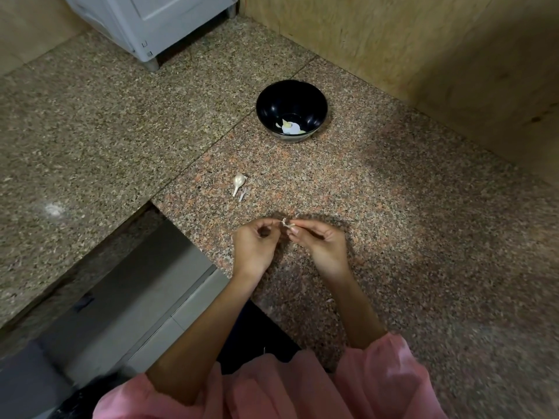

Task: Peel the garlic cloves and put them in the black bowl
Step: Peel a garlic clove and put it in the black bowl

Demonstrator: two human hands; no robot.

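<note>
A small garlic clove (286, 222) with papery skin is pinched between the fingertips of my left hand (257, 243) and my right hand (320, 241), both held just above the granite counter (408, 222). The black bowl (314, 99) stands farther back, upright, with a few pale peeled cloves (291, 127) at its bottom. Between the bowl and my hands lies the rest of a garlic head (238, 182) with its stalk, and a small scrap of stem (243, 195) lies beside it.
A white appliance (151, 22) stands at the back left on short legs. A wooden wall panel (423, 49) bounds the counter at the back and right. At the left the counter drops to a stainless steel surface (130, 285). Pink sleeves (378, 376) fill the bottom.
</note>
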